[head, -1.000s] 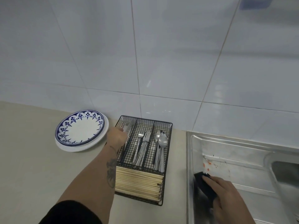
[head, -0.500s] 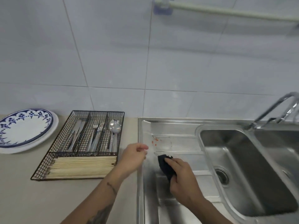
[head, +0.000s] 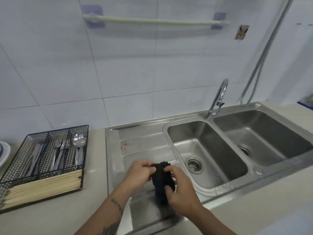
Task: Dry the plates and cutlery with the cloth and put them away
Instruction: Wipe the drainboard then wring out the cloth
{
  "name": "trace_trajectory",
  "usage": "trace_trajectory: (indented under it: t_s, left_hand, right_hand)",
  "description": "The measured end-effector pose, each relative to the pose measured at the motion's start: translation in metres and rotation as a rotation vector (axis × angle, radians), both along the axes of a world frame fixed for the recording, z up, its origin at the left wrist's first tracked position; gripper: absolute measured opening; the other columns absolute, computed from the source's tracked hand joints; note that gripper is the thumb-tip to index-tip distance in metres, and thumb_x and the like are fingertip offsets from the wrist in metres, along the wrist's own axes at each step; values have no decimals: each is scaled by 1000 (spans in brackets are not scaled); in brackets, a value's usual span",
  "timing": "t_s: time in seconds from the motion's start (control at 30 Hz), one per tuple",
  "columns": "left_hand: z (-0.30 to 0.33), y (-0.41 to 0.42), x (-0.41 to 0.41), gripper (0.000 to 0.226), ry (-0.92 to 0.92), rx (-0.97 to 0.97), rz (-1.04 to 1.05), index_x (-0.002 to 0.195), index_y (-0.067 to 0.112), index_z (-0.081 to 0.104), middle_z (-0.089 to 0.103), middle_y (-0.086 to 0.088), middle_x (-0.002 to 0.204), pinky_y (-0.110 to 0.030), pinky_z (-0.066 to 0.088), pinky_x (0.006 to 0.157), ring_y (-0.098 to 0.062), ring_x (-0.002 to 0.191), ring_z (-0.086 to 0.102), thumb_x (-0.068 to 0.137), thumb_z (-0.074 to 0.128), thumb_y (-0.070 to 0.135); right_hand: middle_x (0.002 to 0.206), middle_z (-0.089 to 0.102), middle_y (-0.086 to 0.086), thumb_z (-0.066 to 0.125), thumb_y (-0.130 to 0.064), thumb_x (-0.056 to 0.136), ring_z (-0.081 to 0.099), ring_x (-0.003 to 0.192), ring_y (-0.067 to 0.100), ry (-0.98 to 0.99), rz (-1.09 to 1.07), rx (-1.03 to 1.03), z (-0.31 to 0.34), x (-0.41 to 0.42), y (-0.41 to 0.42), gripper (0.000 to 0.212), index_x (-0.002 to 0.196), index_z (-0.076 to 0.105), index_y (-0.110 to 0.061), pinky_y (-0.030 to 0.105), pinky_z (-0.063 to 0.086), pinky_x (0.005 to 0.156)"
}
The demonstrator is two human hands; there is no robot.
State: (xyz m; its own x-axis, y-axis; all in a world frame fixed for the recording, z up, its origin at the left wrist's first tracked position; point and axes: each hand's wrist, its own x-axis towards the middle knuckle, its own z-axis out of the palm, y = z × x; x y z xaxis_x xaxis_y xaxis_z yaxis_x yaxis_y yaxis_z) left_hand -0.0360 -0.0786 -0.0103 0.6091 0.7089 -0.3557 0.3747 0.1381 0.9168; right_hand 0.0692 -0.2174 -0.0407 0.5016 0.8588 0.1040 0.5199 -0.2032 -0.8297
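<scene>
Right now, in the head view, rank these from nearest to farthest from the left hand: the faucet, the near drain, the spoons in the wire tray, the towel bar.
From the left hand, which pinches the dark cloth:
1. Near drain, just right, in the left basin.
2. Spoons, left, in the tray's right compartment.
3. Faucet, up and right, behind the basins.
4. Towel bar, high on the wall.

The cloth [head: 161, 182] is dark, bunched into a lump and held over the sink's draining board near the counter's front edge. Knives [head: 34, 158], forks [head: 59, 154] and spoons [head: 79, 150] lie in separate compartments of a wire tray [head: 17, 170] at the counter's left. A plate's [head: 3, 154] rim shows at the far left.
</scene>
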Motion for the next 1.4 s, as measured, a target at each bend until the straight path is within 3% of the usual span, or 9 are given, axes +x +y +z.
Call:
trace_trajectory:
  t_s: [0.17, 0.27, 0.4, 0.57, 0.7, 0.8, 0.93, 1.17, 1.4]
  left_hand:
    - [13, -14, 11, 26, -27, 98, -154, 81, 16, 68, 65, 6, 68, -25, 52, 70, -10, 71, 62, 92, 57, -5]
    - [25, -23, 19, 28, 3, 208, -177, 82, 20, 68, 59, 8, 69, -23, 46, 70, -9, 69, 54, 91, 57, -4]
    - [35, -34, 26, 15, 0, 257, -102, 80, 26, 71, 65, 6, 74, -38, 51, 81, -14, 77, 59, 82, 62, 14]
    - [40, -58, 39, 28, 21, 307, 20, 80, 23, 68, 65, 8, 75, -24, 46, 71, -12, 77, 59, 93, 57, 2]
    - [36, -70, 39, 37, -15, 227, 112, 80, 26, 66, 66, 7, 74, -27, 43, 71, -12, 75, 58, 95, 50, -4]
    - [35, -84, 38, 24, -15, 89, 97, 104, 22, 61, 71, 1, 90, -30, 43, 77, -14, 84, 61, 95, 53, 1]
    - [27, -106, 44, 64, -28, -14, 1, 133, 29, 43, 65, -9, 118, -32, 56, 90, -20, 105, 66, 82, 73, 4]
    - [15, -110, 56, 33, 174, 324, 239, 110, 26, 54, 65, -2, 100, -24, 53, 63, -18, 89, 65, 88, 57, 2]
    - [29, -103, 39, 22, 230, 636, 148, 92, 28, 65, 65, 8, 86, -21, 50, 71, -9, 82, 62, 91, 60, 6]
  right_hand:
    - [143, 34, -20, 68, -18, 71, 45, 123, 9, 240, 29, -132, 15, 37, -6, 86, 141, 30, -50, 34, 45, 102]
    - [128, 56, -4, 72, -17, 63, 58, 111, 17, 410, 136, -129, 29, 62, 0, 68, 121, 54, -47, 45, 51, 96]
    - [115, 60, 0, 78, -31, 63, 61, 100, 14, 552, 251, -204, 47, 77, -4, 58, 116, 54, -31, 30, 52, 79]
    - [92, 65, 1, 76, -15, 72, 63, 86, 14, 307, 252, -196, 43, 81, -13, 34, 98, 56, -21, 37, 55, 82]
    - [86, 69, 11, 71, -11, 79, 67, 82, 22, 409, 217, -138, 43, 98, -20, 12, 86, 65, -18, 46, 55, 81]
    - [78, 69, 3, 73, -16, 79, 67, 77, 19, 376, 199, -137, 47, 105, -22, 9, 82, 65, -19, 42, 57, 76]
    - [82, 69, 1, 72, -19, 82, 67, 80, 16, 312, 215, -114, 57, 104, -22, 8, 85, 64, -21, 35, 56, 74]
    - [81, 72, 5, 69, -7, 77, 69, 83, 25, 260, 255, -136, 59, 113, -21, 13, 79, 65, -19, 46, 56, 82]
    - [73, 66, -2, 60, 5, 75, 63, 76, 19, 146, 193, -149, 48, 122, -25, 29, 73, 61, -24, 33, 55, 68]
